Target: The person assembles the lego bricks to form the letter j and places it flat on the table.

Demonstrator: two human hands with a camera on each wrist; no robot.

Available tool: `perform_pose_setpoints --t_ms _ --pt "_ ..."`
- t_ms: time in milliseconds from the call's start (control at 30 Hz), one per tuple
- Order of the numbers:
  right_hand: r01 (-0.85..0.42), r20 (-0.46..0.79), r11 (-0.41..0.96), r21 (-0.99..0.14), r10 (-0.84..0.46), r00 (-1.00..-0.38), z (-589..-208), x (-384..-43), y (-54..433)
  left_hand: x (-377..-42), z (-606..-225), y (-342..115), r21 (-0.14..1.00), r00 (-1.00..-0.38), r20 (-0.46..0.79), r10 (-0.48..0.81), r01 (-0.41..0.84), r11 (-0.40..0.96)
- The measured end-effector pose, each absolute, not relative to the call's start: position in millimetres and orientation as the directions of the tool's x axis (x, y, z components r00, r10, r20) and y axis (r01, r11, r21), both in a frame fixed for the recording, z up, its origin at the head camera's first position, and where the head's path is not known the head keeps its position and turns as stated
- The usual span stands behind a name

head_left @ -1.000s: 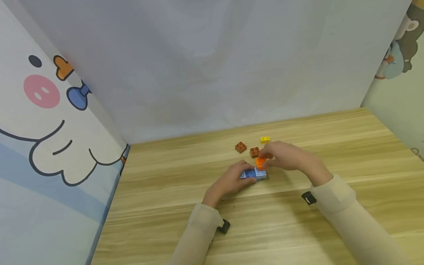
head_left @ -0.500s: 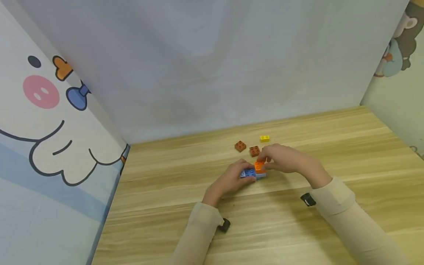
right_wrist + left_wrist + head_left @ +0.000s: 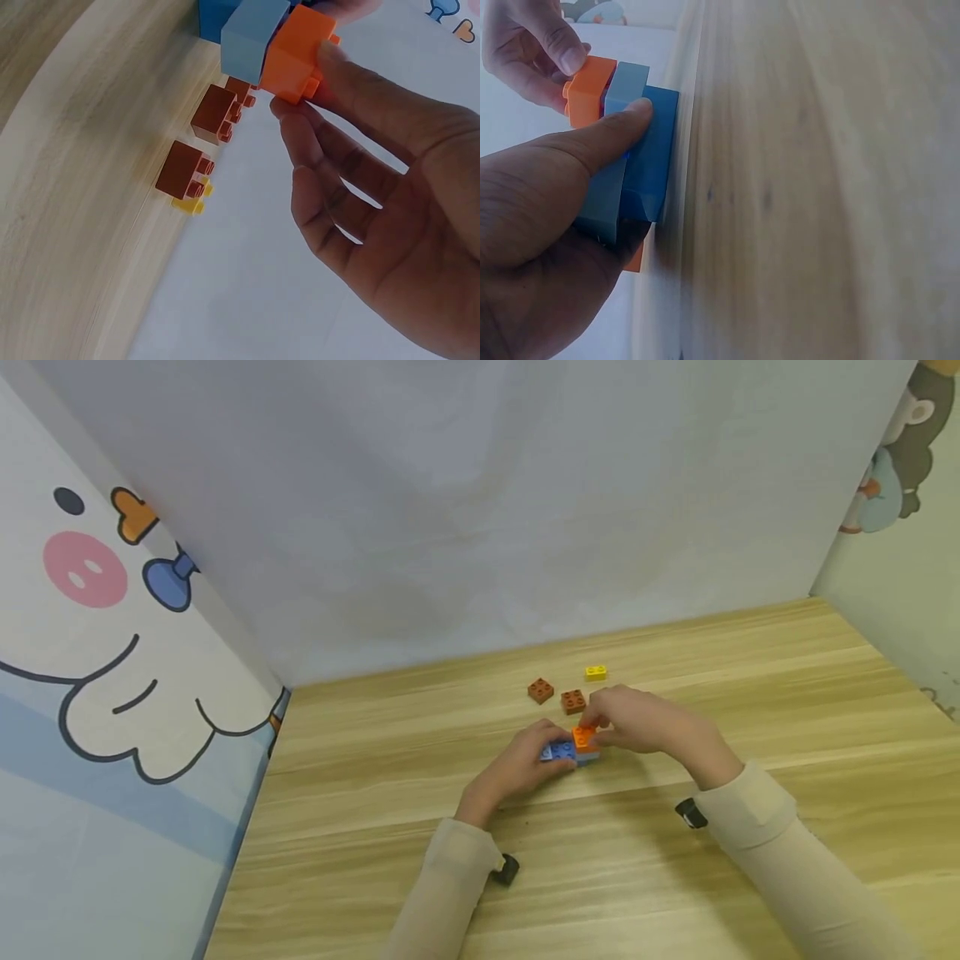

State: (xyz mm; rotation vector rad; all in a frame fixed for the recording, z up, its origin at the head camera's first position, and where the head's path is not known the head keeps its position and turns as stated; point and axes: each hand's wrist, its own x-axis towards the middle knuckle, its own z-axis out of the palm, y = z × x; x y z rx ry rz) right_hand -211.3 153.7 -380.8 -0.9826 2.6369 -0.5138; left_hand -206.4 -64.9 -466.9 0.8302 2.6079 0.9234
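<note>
My left hand (image 3: pixel 519 770) grips a stack of blue bricks (image 3: pixel 562 751) on the wooden table, thumb on the near side. In the left wrist view, a darker blue brick (image 3: pixel 656 161) forms the bottom, with light blue bricks above it. An orange brick (image 3: pixel 583 739) sits on top of the light blue brick (image 3: pixel 253 41) at the stack's right end. Fingers and thumb of my right hand (image 3: pixel 637 720) pinch this orange brick, its studs facing up. Part of the stack is hidden behind my left hand.
Behind the stack, two brown bricks (image 3: pixel 541 690) lie loose on the table (image 3: pixel 390 760), with a small yellow brick (image 3: pixel 596 673) farther back. A grey-white backdrop (image 3: pixel 480 527) stands along the table's far edge, and a printed panel (image 3: pixel 90 652) rises at left.
My right hand has brought the orange brick slightly nearer and down onto the light blue brick, which it now covers. My left hand keeps its grip. The head view has shifted slightly.
</note>
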Motion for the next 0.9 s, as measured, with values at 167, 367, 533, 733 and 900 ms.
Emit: perform_pose_setpoints --t_ms 167,367,533,733,900 --pt "-0.569 -0.142 0.708 -0.418 -0.67 -0.729 -383.1 -212.6 151.5 -206.0 -466.7 -65.4 0.642 -0.805 -0.046 0.592 0.43 0.635" --pt "-0.571 -0.145 0.713 -0.408 -0.668 -0.73 -384.0 -213.3 148.9 -205.7 -466.5 -65.6 0.638 -0.805 -0.042 0.592 0.434 0.636" --pt "-0.573 -0.135 0.716 -0.399 -0.664 -0.735 -383.5 -212.3 148.8 -205.2 -465.9 -65.2 0.636 -0.805 -0.046 0.591 0.432 0.639" --pt "-0.58 -0.13 0.71 -0.4 -0.67 -0.731 -380.3 -209.6 149.8 -205.9 -467.9 -64.6 0.636 -0.803 -0.04 0.595 0.439 0.635" --pt "-0.598 -0.115 0.696 -0.397 -0.684 -0.72 -382.0 -212.6 149.6 -206.4 -468.0 -66.3 0.643 -0.809 -0.04 0.587 0.429 0.635"
